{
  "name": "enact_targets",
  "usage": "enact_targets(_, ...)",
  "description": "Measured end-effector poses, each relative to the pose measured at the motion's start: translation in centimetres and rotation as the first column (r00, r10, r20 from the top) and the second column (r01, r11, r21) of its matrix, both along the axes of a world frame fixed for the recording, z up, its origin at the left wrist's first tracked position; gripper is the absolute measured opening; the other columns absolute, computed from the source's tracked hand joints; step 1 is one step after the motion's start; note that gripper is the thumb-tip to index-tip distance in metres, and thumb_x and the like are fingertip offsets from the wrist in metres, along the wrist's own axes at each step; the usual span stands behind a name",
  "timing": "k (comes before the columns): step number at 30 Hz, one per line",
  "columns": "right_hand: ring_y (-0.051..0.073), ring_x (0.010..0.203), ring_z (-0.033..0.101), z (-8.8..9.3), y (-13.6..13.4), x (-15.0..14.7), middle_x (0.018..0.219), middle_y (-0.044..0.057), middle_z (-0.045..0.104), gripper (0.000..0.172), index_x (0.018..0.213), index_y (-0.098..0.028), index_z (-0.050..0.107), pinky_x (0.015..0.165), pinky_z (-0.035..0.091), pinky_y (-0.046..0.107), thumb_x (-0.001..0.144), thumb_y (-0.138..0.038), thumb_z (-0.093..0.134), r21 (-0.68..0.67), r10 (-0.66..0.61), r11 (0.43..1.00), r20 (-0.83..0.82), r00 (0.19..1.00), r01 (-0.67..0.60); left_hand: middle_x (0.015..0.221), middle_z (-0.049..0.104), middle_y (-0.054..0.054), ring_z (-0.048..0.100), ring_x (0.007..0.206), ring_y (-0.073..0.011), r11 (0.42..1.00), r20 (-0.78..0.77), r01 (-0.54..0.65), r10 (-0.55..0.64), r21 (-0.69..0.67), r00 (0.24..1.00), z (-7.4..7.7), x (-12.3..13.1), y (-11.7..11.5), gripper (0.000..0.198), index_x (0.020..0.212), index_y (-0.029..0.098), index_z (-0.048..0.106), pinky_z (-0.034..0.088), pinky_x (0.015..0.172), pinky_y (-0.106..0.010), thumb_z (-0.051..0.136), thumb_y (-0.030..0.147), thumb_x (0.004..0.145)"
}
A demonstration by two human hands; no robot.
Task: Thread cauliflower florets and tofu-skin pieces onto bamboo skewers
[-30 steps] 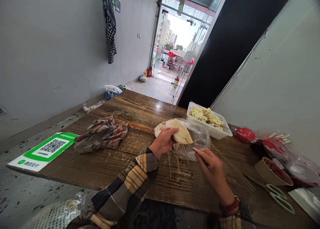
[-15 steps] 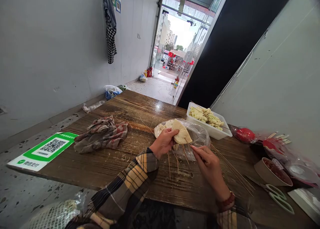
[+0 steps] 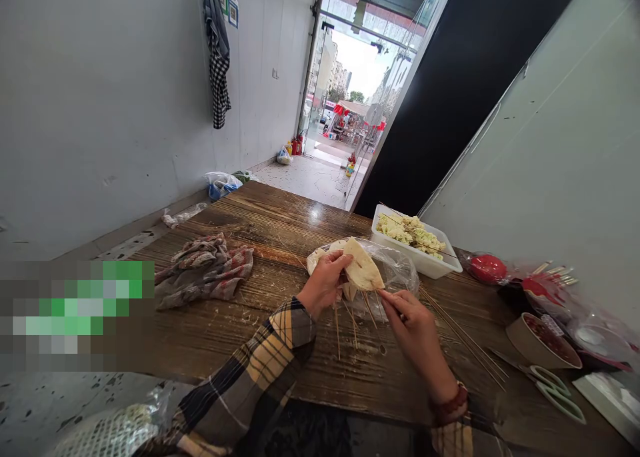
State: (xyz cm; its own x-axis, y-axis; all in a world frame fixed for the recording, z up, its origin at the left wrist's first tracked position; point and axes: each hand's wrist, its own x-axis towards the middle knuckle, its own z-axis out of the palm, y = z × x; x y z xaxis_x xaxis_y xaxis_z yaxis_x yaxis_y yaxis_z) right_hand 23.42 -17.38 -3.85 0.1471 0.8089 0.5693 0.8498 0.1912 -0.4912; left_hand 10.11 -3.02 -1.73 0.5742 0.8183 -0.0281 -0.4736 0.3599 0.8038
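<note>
My left hand [image 3: 325,284] is closed on a thin, pale wedge of food [image 3: 364,268] that looks like flatbread or tofu sheet, thumb on top. Fingers pinched, my right hand [image 3: 414,325] is at the wedge's lower right corner. It grips a thin bamboo skewer, mostly hidden by the fingers; how far the point has gone in I cannot tell. Behind and under my left hand, more pale pieces [image 3: 316,260] lie on a clear plastic bag [image 3: 403,265]. Several skewer sticks [image 3: 337,334] jut from that pile towards me.
Loose skewers [image 3: 467,340] lie right of my right hand. A white tub [image 3: 440,265] of pale yellow food stands behind. Scissors [image 3: 557,394], a paper bowl [image 3: 545,344] and a red package [image 3: 489,268] are at the right. A crumpled cloth [image 3: 213,270] lies left on the wooden table [image 3: 280,207].
The wedge has tilted slightly in my left hand, and my right hand has shifted a little left, closer to its corner. The view has moved slightly.
</note>
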Motion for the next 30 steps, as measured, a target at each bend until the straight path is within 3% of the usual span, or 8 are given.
enact_targets(6,0.017,0.073,0.062,0.0,-0.1,0.0,0.083,0.007,0.065,0.032,0.113,-0.018,0.067,0.066,0.05,0.03,0.095,-0.029,0.043,-0.018,-0.033,0.999,0.057,0.998,0.034,0.072,0.066,-0.001,0.059,0.061,-0.0125,0.985,-0.039,-0.107,0.113,0.135,0.993,0.4,-0.2,-0.4,0.023,0.078,0.013,0.066,0.047,0.058,-0.024,0.074,0.027,0.062)
enact_targets(10,0.017,0.07,0.062,-0.2,0.0,-0.1,0.082,0.007,0.064,0.032,0.111,-0.018,0.068,0.065,0.049,0.029,0.095,-0.029,0.043,-0.008,-0.09,0.996,0.133,0.987,0.092,0.068,0.063,0.0,0.055,0.059,-0.0114,0.936,-0.098,-0.186,0.224,0.3,0.97,0.5,0.0,-0.5,0.016,0.075,0.014,0.066,0.043,0.055,-0.021,0.071,0.025,0.064)
enact_targets(15,0.018,0.071,0.062,-0.1,0.0,-0.5,0.08,0.006,0.063,0.029,0.107,-0.021,0.068,0.067,0.048,0.029,0.095,-0.027,0.043,-0.017,-0.148,0.988,0.194,0.97,0.154,0.067,0.062,0.001,0.053,0.059,-0.011,0.888,-0.124,-0.198,0.271,0.415,0.955,0.2,0.2,-0.4,0.011,0.071,0.015,0.065,0.039,0.055,-0.021,0.069,0.023,0.066)
enact_targets(30,0.019,0.08,0.063,0.6,0.7,-1.3,0.088,0.008,0.066,0.025,0.103,-0.018,0.064,0.073,0.049,0.031,0.094,-0.029,0.044,0.008,-0.141,0.99,0.081,0.987,0.141,0.071,0.064,-0.001,0.056,0.064,-0.0125,0.881,-0.146,-0.199,0.286,0.43,0.947,-0.1,0.4,-0.4,0.014,0.077,0.014,0.065,0.043,0.059,-0.022,0.069,0.022,0.067)
